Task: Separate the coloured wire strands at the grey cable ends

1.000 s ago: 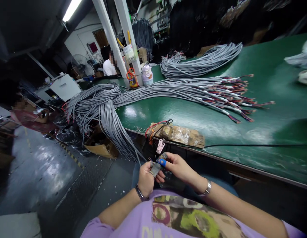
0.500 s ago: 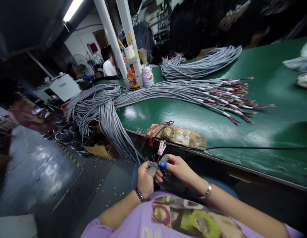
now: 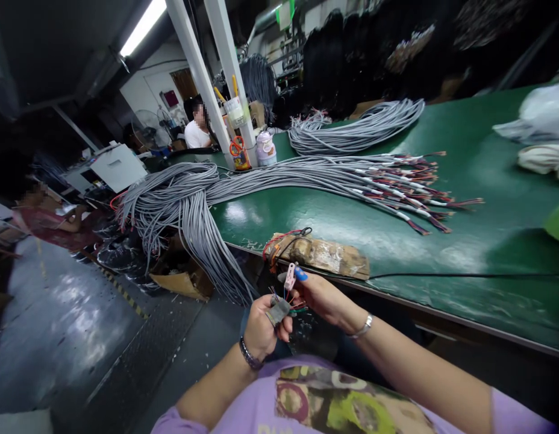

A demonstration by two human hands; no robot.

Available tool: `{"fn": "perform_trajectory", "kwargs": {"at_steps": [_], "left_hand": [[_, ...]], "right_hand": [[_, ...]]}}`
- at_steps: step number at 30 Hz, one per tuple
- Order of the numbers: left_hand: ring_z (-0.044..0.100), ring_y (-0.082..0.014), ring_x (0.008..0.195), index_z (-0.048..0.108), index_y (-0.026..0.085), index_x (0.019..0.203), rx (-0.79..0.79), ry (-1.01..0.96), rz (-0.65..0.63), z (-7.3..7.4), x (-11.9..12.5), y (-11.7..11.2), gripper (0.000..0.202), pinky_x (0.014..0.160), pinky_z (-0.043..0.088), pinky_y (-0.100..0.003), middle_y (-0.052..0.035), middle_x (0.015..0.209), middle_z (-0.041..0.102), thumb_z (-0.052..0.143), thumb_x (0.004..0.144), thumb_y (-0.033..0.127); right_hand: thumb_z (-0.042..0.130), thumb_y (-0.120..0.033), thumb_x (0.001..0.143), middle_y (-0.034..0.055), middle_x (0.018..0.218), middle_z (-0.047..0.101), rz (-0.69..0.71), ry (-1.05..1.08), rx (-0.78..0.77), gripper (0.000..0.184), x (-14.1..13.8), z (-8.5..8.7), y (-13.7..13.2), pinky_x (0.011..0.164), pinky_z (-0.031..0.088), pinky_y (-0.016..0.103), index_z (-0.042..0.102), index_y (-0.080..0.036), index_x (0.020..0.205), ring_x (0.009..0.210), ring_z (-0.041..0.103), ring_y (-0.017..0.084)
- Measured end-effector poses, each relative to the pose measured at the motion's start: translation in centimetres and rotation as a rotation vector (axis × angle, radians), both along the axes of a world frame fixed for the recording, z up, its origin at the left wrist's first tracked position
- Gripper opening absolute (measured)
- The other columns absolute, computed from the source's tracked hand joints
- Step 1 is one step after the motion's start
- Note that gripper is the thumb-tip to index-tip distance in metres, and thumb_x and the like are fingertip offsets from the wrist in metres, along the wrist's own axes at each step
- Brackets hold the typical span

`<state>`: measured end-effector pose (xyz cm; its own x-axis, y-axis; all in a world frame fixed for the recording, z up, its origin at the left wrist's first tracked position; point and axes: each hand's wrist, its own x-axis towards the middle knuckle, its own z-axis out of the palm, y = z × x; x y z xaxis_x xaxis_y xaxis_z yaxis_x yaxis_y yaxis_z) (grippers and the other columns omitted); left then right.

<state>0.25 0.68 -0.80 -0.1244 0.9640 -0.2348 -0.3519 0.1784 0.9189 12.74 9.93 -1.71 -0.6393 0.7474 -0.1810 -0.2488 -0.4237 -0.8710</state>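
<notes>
My left hand [image 3: 261,325] is closed around the end of a grey cable, with grey tape wrapped on its thumb. Thin coloured wires [image 3: 298,306] fan out from this grip, some rising toward a pink clip [image 3: 290,277]. My right hand [image 3: 322,295] has blue tape on its thumb and is closed at the clip, which sits between thumb and forefinger. The clip stands at the bench edge, by a worn wooden block [image 3: 338,256] with red and black leads. Grey cables [image 3: 211,241] hang over the edge beside my left hand.
Along the green bench [image 3: 478,247] lies a long bundle of grey cables [image 3: 306,172] with stripped ends. Behind it is a coiled bundle [image 3: 356,129]. A lilac bottle [image 3: 265,149] stands by white posts. A cardboard box [image 3: 182,280] is below. Two people sit at left.
My right hand has moved up from the wires beside my left hand to the pink clip. The coloured wires now spread farther right. The view has shifted slightly.
</notes>
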Motion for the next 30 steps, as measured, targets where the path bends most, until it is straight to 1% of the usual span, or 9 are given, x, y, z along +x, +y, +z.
{"fn": "perform_trajectory", "kwargs": {"at_steps": [3, 5, 7, 10, 13, 17, 23, 26, 30], "left_hand": [[0.040, -0.0059, 0.024, 0.057, 0.013, 0.064, -0.004, -0.029, -0.009, 0.2, -0.3, 0.6, 0.036, 0.026, 0.022, -0.016, 0.0004, 0.039, 0.056, 0.072, 0.058, 0.045], [0.039, -0.0057, 0.024, 0.056, 0.014, 0.063, -0.016, -0.035, -0.020, 0.1, -0.6, 0.8, 0.035, 0.026, 0.021, -0.016, 0.0008, 0.038, 0.055, 0.072, 0.057, 0.045], [0.039, -0.0056, 0.024, 0.056, 0.014, 0.062, -0.028, -0.036, -0.037, 0.0, -0.8, 0.9, 0.035, 0.026, 0.021, -0.016, 0.0013, 0.038, 0.054, 0.072, 0.057, 0.045], [0.039, -0.0055, 0.024, 0.055, 0.014, 0.063, -0.037, -0.034, -0.055, -0.3, -0.8, 0.9, 0.036, 0.027, 0.021, -0.016, 0.0017, 0.038, 0.054, 0.072, 0.058, 0.045], [0.039, -0.0054, 0.025, 0.054, 0.014, 0.062, -0.050, -0.028, -0.062, -0.5, -0.7, 0.9, 0.036, 0.027, 0.020, -0.016, 0.0016, 0.038, 0.054, 0.072, 0.058, 0.046], [0.039, -0.0053, 0.025, 0.053, 0.014, 0.061, -0.057, -0.021, -0.071, -0.5, -0.5, 1.0, 0.037, 0.027, 0.020, -0.016, 0.0012, 0.038, 0.054, 0.072, 0.057, 0.046], [0.039, -0.0052, 0.024, 0.054, 0.014, 0.060, -0.050, 0.029, -0.049, -0.1, -0.3, 0.5, 0.036, 0.027, 0.021, -0.016, 0.0011, 0.039, 0.055, 0.072, 0.058, 0.046], [0.040, -0.0052, 0.025, 0.055, 0.014, 0.061, -0.019, 0.096, -0.031, -0.1, -0.2, -0.2, 0.037, 0.027, 0.022, -0.016, 0.0009, 0.040, 0.056, 0.070, 0.062, 0.048], [0.041, -0.0051, 0.027, 0.057, 0.014, 0.064, 0.053, 0.132, 0.042, -0.4, 0.1, -0.8, 0.035, 0.029, 0.026, -0.016, 0.0009, 0.043, 0.057, 0.066, 0.066, 0.048]], "right_hand": [[0.054, -0.065, 0.072, 0.0000, 0.057, 0.052, -0.204, -0.102, 0.236, 0.049, -0.6, -0.2, -0.4, 0.052, 0.034, 0.025, 0.058, -0.016, 0.065, 0.052, 0.041, 0.011], [0.051, -0.066, 0.073, 0.0010, 0.060, 0.054, -0.293, -0.120, 0.298, 0.050, -0.7, -0.5, -0.6, 0.053, 0.034, 0.026, 0.060, -0.017, 0.066, 0.054, 0.041, 0.012], [0.049, -0.068, 0.073, 0.0011, 0.061, 0.054, -0.262, -0.048, 0.218, 0.051, -0.9, -0.7, -0.8, 0.053, 0.035, 0.026, 0.060, -0.018, 0.068, 0.055, 0.042, 0.012], [0.056, -0.065, 0.070, 0.0018, 0.064, 0.055, -0.162, 0.120, -0.030, 0.049, -1.3, -0.6, -0.8, 0.054, 0.039, 0.025, 0.062, -0.017, 0.076, 0.055, 0.046, 0.012], [0.066, -0.058, 0.066, 0.0027, 0.068, 0.059, -0.175, 0.200, -0.183, 0.044, -1.6, -0.1, -0.8, 0.056, 0.042, 0.026, 0.065, -0.017, 0.080, 0.058, 0.050, 0.013], [0.068, -0.053, 0.067, 0.0023, 0.067, 0.060, -0.211, 0.217, -0.231, 0.039, -1.7, 0.3, -0.8, 0.055, 0.041, 0.025, 0.067, -0.016, 0.080, 0.058, 0.050, 0.012], [0.063, -0.055, 0.071, 0.0019, 0.066, 0.059, -0.122, 0.281, -0.270, 0.039, -1.3, 0.1, -0.9, 0.052, 0.043, 0.023, 0.065, -0.017, 0.075, 0.055, 0.049, 0.011], [0.059, -0.057, 0.074, 0.0036, 0.072, 0.060, -0.062, 0.302, -0.307, 0.041, -1.0, 0.1, -0.8, 0.054, 0.045, 0.023, 0.066, -0.016, 0.079, 0.058, 0.051, 0.011], [0.060, -0.050, 0.077, 0.0033, 0.070, 0.060, -0.060, 0.289, -0.283, 0.035, -0.7, 0.0, -0.6, 0.056, 0.046, 0.023, 0.066, -0.016, 0.081, 0.059, 0.052, 0.011]]}}
